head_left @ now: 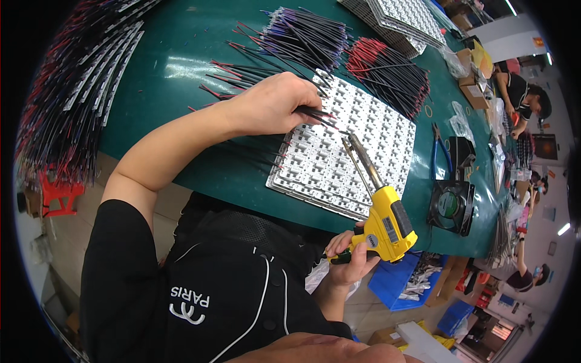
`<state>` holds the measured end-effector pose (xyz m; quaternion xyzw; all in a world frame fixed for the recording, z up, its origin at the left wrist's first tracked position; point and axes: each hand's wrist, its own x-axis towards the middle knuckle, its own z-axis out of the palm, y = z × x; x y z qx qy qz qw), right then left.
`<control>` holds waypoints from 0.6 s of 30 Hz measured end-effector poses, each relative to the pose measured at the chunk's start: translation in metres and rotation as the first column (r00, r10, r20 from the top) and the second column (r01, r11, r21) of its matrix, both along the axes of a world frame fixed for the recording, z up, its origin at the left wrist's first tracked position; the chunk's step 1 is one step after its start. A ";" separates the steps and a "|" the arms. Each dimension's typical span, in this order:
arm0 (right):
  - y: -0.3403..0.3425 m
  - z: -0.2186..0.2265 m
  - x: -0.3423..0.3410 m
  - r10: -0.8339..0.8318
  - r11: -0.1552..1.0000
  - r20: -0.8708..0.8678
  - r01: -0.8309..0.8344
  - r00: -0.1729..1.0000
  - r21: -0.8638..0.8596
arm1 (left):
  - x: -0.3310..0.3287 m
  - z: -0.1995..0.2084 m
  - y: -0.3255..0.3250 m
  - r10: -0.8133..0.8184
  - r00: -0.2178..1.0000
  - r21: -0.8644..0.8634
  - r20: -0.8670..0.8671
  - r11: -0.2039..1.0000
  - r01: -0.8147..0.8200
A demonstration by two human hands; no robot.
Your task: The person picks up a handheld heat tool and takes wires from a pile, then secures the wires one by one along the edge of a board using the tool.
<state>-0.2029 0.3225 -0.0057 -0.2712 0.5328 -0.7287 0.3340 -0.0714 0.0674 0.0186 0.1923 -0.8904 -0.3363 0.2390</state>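
Observation:
My left hand [275, 103] is closed around a few thin black wires [315, 114] with reddish ends, held over a stack of white circuit board panels [387, 136]. In my right hand [352, 261] is a yellow soldering gun [387, 225], gripped by its handle. The gun's metal tip points up and left and is close to the wire ends above the panel. Whether tip and wire touch is too small to tell. More black wires stick out of the panel's left side, partly hidden behind my left hand and forearm.
Bundles of black wires with purple ends [302, 39] and red ends [387, 75] lie farther back on the green table [175, 45]. Blue-handled pliers [442, 151] and a black fan [451, 206] are at right. A blue bin [387, 281] stands below the table. Other people work at far right.

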 end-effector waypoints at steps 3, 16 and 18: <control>0.001 -0.002 -0.001 0.016 1.000 0.011 -0.016 1.000 -0.003 | 0.000 -0.006 0.001 -0.016 1.000 -0.016 0.020 1.000 0.016; -0.001 -0.005 0.001 0.063 0.998 0.020 -0.063 0.998 -0.018 | -0.006 -0.008 0.007 0.024 0.999 -0.074 0.036 0.997 -0.021; 0.000 -0.006 0.001 0.080 0.997 0.022 -0.080 0.997 -0.008 | -0.006 -0.006 0.007 0.034 0.997 -0.049 0.065 0.998 -0.031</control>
